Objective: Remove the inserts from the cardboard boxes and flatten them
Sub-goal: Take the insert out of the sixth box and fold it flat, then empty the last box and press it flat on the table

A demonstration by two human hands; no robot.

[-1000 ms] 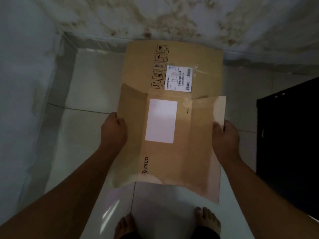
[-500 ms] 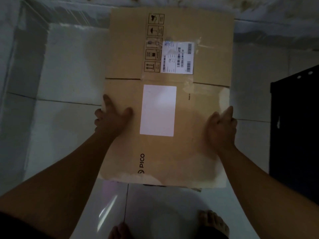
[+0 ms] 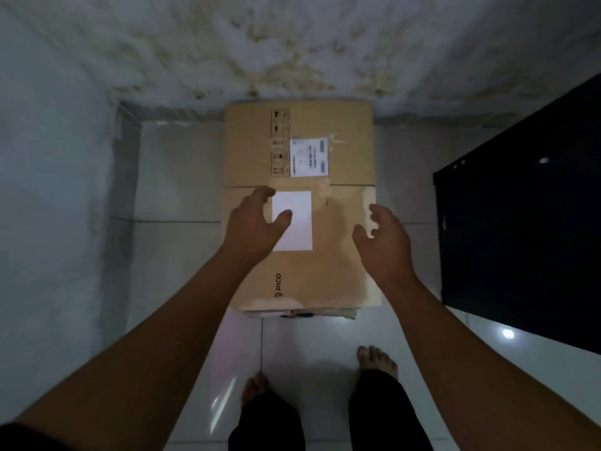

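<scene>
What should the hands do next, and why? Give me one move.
Probably press both palms down on the cardboard box: it lies flat atop other flattened cardboard, and the left hand and right hand are open over it, gripping nothing. A push would likely settle its creases.

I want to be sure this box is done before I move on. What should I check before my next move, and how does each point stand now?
1. Flattened box lies flat on the floor: ok.
2. Left hand holds nothing, fingers spread over the box: ok.
3. Right hand holds nothing, fingers loosely open: ok.
4. Inserts are out of the box: cannot tell, its inside is hidden.
5. Box sits square on the cardboard layers beneath: cannot tell, only their near edge shows.
6. Bare feet stand clear of the box's near edge: ok.
</scene>
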